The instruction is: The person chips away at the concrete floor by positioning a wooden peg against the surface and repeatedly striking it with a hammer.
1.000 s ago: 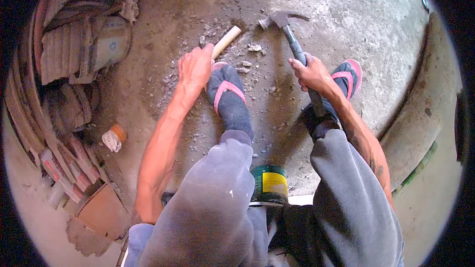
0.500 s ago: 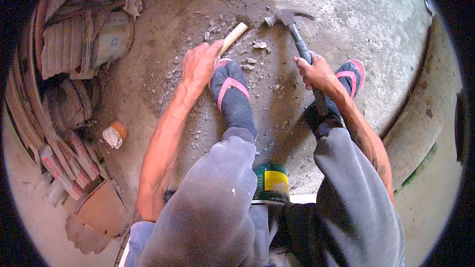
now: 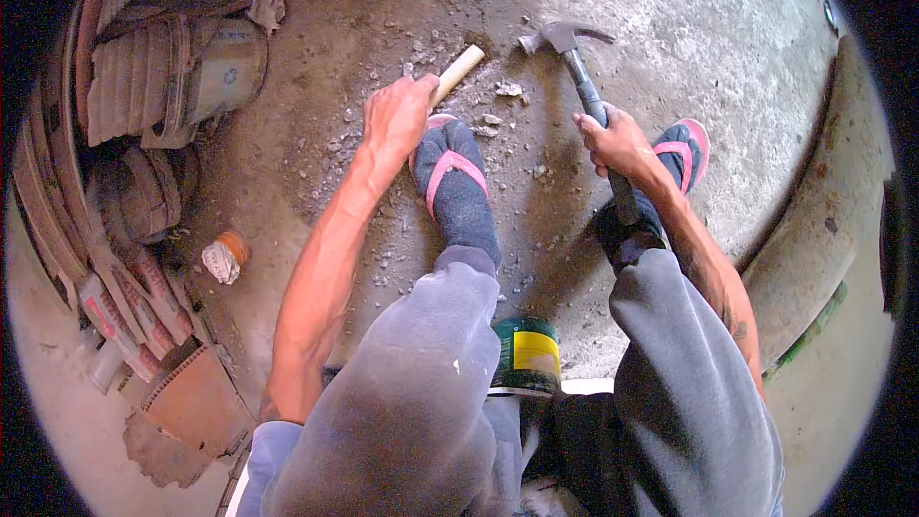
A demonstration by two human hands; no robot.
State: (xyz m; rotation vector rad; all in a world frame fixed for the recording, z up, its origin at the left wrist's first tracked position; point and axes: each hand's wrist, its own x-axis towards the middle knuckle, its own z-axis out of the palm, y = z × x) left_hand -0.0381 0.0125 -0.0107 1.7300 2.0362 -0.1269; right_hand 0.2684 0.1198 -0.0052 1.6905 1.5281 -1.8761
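Above floor [image 3: 670, 10], arms [image 3: 321, 263] stretched forward, left fingers [image 3: 427, 84] clasping pale rod [image 3: 459, 73], right fingers [image 3: 588, 131] clasping hammer [image 3: 583, 82]

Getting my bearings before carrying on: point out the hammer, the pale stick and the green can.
Hammer [image 3: 587, 89]: head camera, on its handle.
Pale stick [image 3: 458, 74]: head camera, on its exposed length.
Green can [image 3: 528, 352]: head camera, on its yellow label.

I remotely view rubble [image 3: 508, 89] on the floor [image 3: 689, 38], left of the hammer [image 3: 587, 91], with a can [image 3: 526, 349] between the legs [image 3: 412, 354].
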